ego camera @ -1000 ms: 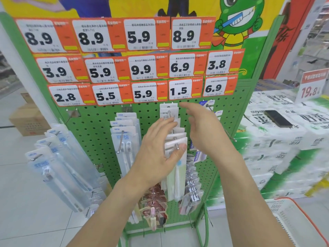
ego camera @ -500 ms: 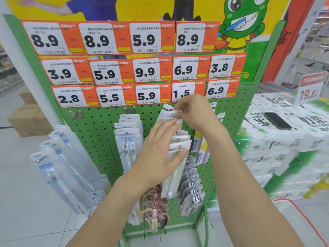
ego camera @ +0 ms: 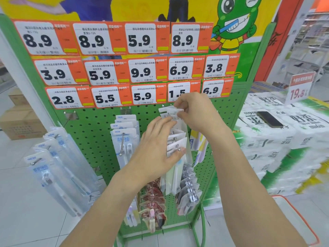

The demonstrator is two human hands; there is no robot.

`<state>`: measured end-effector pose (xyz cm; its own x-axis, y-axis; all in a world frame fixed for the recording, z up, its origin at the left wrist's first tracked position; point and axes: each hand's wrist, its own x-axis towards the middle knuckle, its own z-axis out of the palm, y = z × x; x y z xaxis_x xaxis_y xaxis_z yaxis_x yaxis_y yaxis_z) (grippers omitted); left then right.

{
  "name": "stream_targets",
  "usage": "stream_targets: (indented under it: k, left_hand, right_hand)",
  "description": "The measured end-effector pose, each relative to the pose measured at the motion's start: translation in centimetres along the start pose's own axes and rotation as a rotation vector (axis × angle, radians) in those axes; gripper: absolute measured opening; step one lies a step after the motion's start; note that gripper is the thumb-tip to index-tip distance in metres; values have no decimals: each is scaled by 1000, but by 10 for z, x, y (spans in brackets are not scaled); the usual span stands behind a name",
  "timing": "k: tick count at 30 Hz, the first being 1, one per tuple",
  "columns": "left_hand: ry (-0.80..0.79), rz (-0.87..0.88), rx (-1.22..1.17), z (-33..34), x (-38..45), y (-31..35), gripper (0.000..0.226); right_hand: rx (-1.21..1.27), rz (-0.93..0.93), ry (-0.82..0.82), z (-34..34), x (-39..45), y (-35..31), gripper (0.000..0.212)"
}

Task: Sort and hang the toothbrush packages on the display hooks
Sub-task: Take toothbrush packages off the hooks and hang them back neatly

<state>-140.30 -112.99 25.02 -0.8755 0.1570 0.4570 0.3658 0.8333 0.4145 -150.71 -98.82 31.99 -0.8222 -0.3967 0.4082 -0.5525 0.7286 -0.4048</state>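
Note:
A green pegboard rack [ego camera: 92, 132] carries toothbrush packages on metal hooks. My right hand [ego camera: 194, 111] pinches the white top of a toothbrush package [ego camera: 170, 111] high on the centre hook, just under the price tags. My left hand [ego camera: 156, 150] lies flat with straight fingers against the stack of white packages [ego camera: 176, 145] on the hook below, its thumb touching the front pack beside the hook tip [ego camera: 179, 149]. Blue-and-white twin packs [ego camera: 124, 139] hang on the hook to the left. Red packs [ego camera: 153, 196] and clear blister packs [ego camera: 188, 189] hang lower down.
Orange price tags [ego camera: 142, 68] fill the board's top. Clear long packages [ego camera: 58, 168] hang off the rack's left side. Stacked tissue packs [ego camera: 277, 139] with a black phone [ego camera: 269, 119] on top stand at the right. A basket rim [ego camera: 302, 225] shows at bottom right; cardboard boxes [ego camera: 19, 122] sit far left.
My right hand went from open in the air to pinching the top package on the centre hook. My left hand stayed pressed on the lower stack.

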Motion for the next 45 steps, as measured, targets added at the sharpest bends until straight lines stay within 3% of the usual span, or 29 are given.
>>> stream_targets:
  k: [11,22,29,32,35,37,39,42,45]
  left_hand:
    - [2,-8,44,-1,2,1,68]
    - [13,-11,22,-2,2,2,67]
    - [7,-36,-82,-13,-7,11,81]
    - [129,-17,-77,-18,-30,29,74]
    - [321,43,-217,-15,-64,58,52]
    - [348,34,-339,-3,-87,70,41]
    - [250,-55,-466,12,-104,76,38]
    - [86,-185,-510,37,-124,71,43]
    - [-35,-382,-735,51,-141,55,42]
  right_hand:
    - [-41,-31,66,-11,-39,-9,36]
    - [18,-90,385,-33,-97,1,27]
    - [383,20,514,-32,-138,1,28]
    - [547,99,550,-24,-156,4,33]
    - [711,198,526,-12,-172,8,33]
    - [819,246,485,-4,-181,12,39]
    - [884,276,424,4,-187,15,41]
    - [989,305,326,21,-196,16,25]
    - [1146,388,222,42,-203,13,16]
